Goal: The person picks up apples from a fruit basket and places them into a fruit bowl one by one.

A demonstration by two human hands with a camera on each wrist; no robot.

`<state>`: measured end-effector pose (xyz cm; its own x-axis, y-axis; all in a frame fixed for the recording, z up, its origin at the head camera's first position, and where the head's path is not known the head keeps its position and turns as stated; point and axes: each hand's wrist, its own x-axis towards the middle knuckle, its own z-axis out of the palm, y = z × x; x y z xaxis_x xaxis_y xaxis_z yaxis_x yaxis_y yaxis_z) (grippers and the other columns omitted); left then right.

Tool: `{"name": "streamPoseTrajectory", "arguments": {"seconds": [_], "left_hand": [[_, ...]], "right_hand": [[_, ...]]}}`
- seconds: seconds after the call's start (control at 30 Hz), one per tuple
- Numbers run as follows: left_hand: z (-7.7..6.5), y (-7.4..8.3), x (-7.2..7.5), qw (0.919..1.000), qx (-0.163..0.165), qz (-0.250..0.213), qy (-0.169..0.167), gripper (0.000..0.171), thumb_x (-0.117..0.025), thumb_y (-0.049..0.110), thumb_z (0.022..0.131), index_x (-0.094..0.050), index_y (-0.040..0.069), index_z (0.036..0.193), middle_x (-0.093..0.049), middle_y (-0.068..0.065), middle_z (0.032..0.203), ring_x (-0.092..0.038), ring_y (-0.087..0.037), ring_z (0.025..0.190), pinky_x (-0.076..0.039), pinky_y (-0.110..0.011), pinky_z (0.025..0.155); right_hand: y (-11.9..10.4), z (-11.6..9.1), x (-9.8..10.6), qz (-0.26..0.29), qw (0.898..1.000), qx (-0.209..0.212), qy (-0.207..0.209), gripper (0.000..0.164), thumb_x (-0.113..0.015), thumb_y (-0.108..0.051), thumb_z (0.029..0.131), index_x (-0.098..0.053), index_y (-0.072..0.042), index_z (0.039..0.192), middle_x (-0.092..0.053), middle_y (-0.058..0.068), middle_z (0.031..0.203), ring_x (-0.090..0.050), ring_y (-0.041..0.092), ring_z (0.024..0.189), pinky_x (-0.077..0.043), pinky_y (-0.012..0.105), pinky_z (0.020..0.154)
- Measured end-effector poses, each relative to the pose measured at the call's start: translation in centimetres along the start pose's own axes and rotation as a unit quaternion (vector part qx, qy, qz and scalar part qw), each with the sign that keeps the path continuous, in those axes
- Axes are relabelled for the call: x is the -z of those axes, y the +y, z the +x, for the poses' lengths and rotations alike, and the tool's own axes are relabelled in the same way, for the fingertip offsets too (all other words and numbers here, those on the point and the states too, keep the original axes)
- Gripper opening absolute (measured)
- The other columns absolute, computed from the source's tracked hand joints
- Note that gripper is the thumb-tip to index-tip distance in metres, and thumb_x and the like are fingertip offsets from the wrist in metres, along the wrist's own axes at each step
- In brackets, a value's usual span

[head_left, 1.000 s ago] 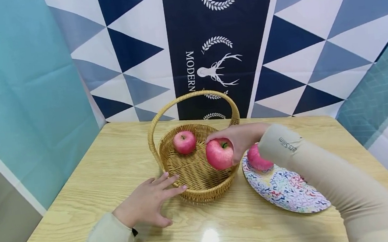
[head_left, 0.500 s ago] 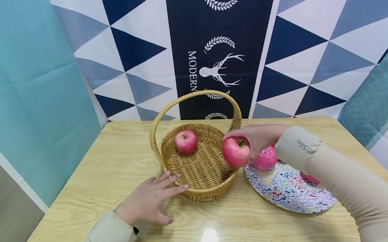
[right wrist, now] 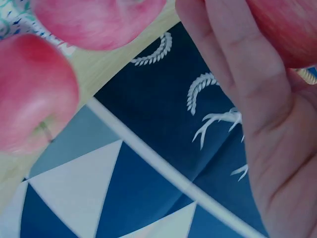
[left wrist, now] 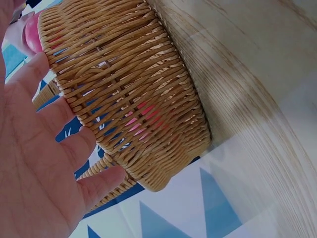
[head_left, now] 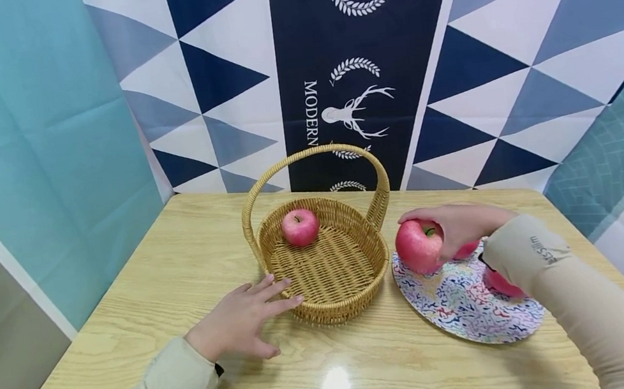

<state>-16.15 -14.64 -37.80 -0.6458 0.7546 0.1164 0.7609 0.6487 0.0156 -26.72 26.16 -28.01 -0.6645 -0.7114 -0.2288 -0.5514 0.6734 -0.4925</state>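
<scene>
My right hand (head_left: 463, 227) grips a red apple (head_left: 418, 250) over the left part of a colourfully speckled plate (head_left: 459, 316). Two more apples sit on that plate: one apple (head_left: 467, 250) mostly hidden behind the right hand, another apple (head_left: 501, 284) partly behind the sleeve. In the right wrist view the gripped apple (right wrist: 292, 29) shows at the top right. A wicker basket (head_left: 334, 312) with a tall handle stands left of the plate, holding one apple (head_left: 301, 227). With fingers spread, my left hand (head_left: 240, 321) touches the basket's near-left rim; the left wrist view shows its fingertips (left wrist: 111, 178) against the weave.
Everything stands on a light wooden table (head_left: 191, 253). Behind it hangs a patterned cloth (head_left: 342, 56) with triangles and deer heads. A teal cloth (head_left: 34, 136) borders the left side.
My right hand has carried the gripped apple rightward, from above the basket to over the plate. The left hand keeps its place on the rim. The view has shifted slightly.
</scene>
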Motion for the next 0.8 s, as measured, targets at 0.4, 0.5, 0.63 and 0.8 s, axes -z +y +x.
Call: {"name": "streamPoseTrajectory", "arguments": {"seconds": [0.4, 0.5, 0.63, 0.8], "left_hand": [[0.0, -0.2, -0.2, 1.0000, 0.001, -0.008, -0.004, 0.079, -0.076, 0.044, 0.072, -0.048, 0.022, 0.142, -0.041, -0.013, 0.147, -0.041, -0.042, 0.130, -0.041, -0.056, 0.097], [0.1, -0.2, -0.2, 1.0000, -0.002, -0.008, -0.002, 0.078, -0.076, 0.044, 0.072, -0.048, 0.022, 0.142, -0.041, -0.014, 0.147, -0.041, -0.042, 0.130, -0.041, -0.056, 0.098], [0.2, -0.2, -0.4, 1.0000, -0.005, -0.007, -0.002, 0.078, -0.076, 0.044, 0.073, -0.048, 0.022, 0.142, -0.041, -0.014, 0.147, -0.040, -0.041, 0.131, -0.041, -0.055, 0.098], [0.2, -0.4, -0.2, 1.0000, -0.005, 0.001, -0.007, 0.075, -0.074, 0.043, 0.075, -0.048, 0.023, 0.142, -0.042, -0.013, 0.147, -0.041, -0.042, 0.130, -0.042, -0.055, 0.096]], "right_hand": [[3.2, -3.6, -1.4, 0.074, 0.995, -0.052, 0.042, 0.087, -0.085, -0.019, 0.059, -0.043, -0.009, 0.135, -0.051, 0.011, 0.119, -0.045, 0.033, 0.109, -0.054, 0.034, 0.073], [3.5, -4.6, -1.4, 0.081, 0.994, -0.053, 0.049, 0.088, -0.085, -0.018, 0.059, -0.043, -0.009, 0.135, -0.050, 0.013, 0.119, -0.046, 0.034, 0.108, -0.054, 0.034, 0.072], [3.8, -6.1, -1.6, 0.086, 0.993, -0.047, 0.060, 0.090, -0.086, -0.019, 0.059, -0.041, -0.005, 0.136, -0.049, 0.016, 0.119, -0.046, 0.037, 0.107, -0.055, 0.034, 0.069], [4.7, -7.9, -1.9, 0.065, 0.993, -0.056, 0.076, 0.092, -0.085, -0.019, 0.061, -0.038, -0.001, 0.138, -0.050, 0.017, 0.118, -0.046, 0.036, 0.105, -0.055, 0.032, 0.066]]}}
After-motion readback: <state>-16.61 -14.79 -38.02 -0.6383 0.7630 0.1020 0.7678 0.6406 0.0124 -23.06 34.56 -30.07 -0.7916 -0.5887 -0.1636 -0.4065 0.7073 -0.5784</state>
